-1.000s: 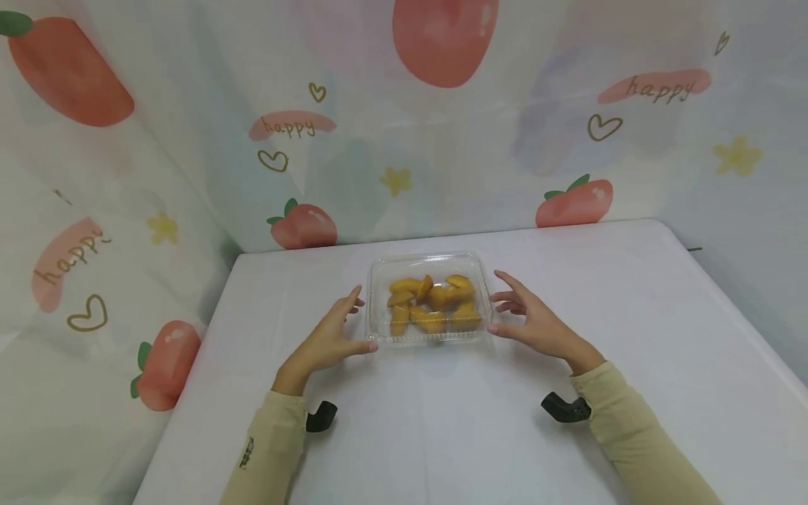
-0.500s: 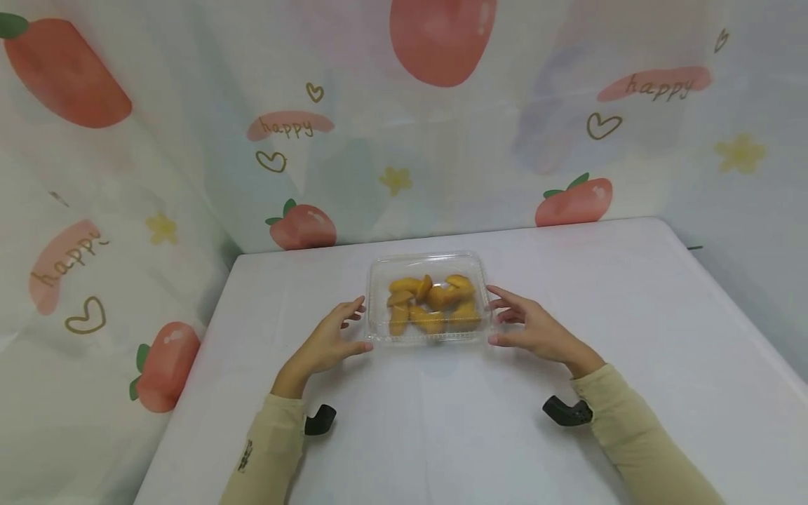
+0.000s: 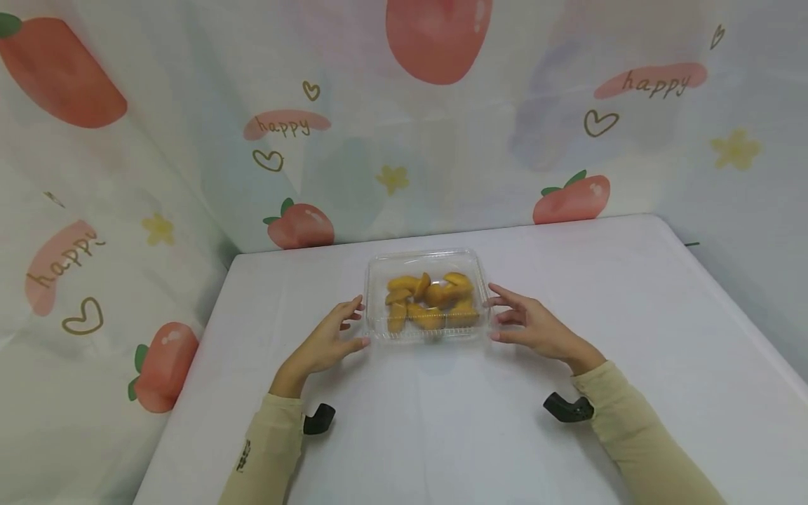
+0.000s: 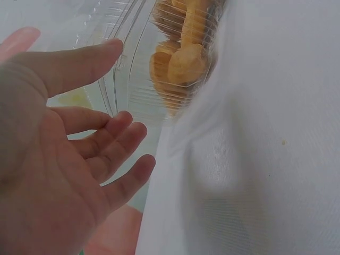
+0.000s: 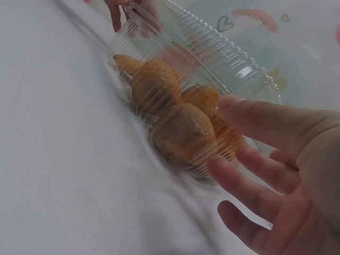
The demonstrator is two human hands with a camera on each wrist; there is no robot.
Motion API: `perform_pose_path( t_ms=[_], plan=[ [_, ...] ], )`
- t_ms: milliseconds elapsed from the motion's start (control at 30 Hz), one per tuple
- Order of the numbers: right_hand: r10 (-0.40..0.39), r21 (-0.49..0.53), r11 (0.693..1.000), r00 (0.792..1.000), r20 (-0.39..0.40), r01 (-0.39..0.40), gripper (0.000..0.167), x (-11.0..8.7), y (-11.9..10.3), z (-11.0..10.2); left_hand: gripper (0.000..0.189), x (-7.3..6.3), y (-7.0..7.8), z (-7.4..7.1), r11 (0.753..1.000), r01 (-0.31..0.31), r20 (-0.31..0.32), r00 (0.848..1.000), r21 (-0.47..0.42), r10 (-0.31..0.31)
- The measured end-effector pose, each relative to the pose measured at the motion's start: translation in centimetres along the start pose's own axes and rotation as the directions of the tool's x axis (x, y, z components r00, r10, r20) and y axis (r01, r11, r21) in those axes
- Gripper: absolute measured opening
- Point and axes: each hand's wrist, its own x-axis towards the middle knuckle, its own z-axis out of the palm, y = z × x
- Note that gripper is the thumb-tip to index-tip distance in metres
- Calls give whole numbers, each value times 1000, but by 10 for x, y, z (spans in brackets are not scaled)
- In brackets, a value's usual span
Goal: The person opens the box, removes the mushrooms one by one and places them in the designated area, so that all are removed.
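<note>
A clear plastic clamshell box (image 3: pixel 429 261) with a ribbed base sits on the white cloth, its lid down. Several yellow-brown, rounded, bread-like pieces (image 3: pixel 426 318) lie inside it. My left hand (image 3: pixel 326 342) is at the box's left side, thumb near the front corner and fingertips right at the edge. On the opposite side, my right hand (image 3: pixel 539 326) has its fingertips right at the box's edge, with the thumb lower toward the front corner. Both hands have relaxed, spread fingers. In the right wrist view, the thumb (image 5: pixel 255 114) overlaps the clear wall.
A white cloth covers the table (image 3: pixel 404 435). Patterned curtain (image 3: pixel 442 154) with fruit and hearts rises behind and on the left. Black curved pieces stick out beside the left sleeve (image 3: pixel 265 442) and the right sleeve (image 3: pixel 637 428).
My right fingers have come down and in to the box's edge. My left fingertips have lowered slightly beside it. The box keeps its place on the cloth.
</note>
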Motion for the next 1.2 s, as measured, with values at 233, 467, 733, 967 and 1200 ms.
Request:
perform_pose_path(
  t_ms=[233,467,733,967,1200],
  plan=[
    [-25,96,995,999,33,22,87,1,4,0,79,1,0,1,1000,23,-4,1000,16,-23],
    [-42,198,980,998,51,31,84,3,5,2,78,0,3,1,999,23,-21,1000,40,-22],
    [-55,256,966,997,47,41,76,5,7,6,77,1,4,4,999,24,-34,999,49,-22],
    [-53,326,944,998,-14,55,70,5,3,13,77,1,5,5,998,38,-37,999,51,-37],
    [-72,391,913,990,-118,113,63,6,6,25,77,2,5,8,998,51,-40,998,42,-50]
  ],
)
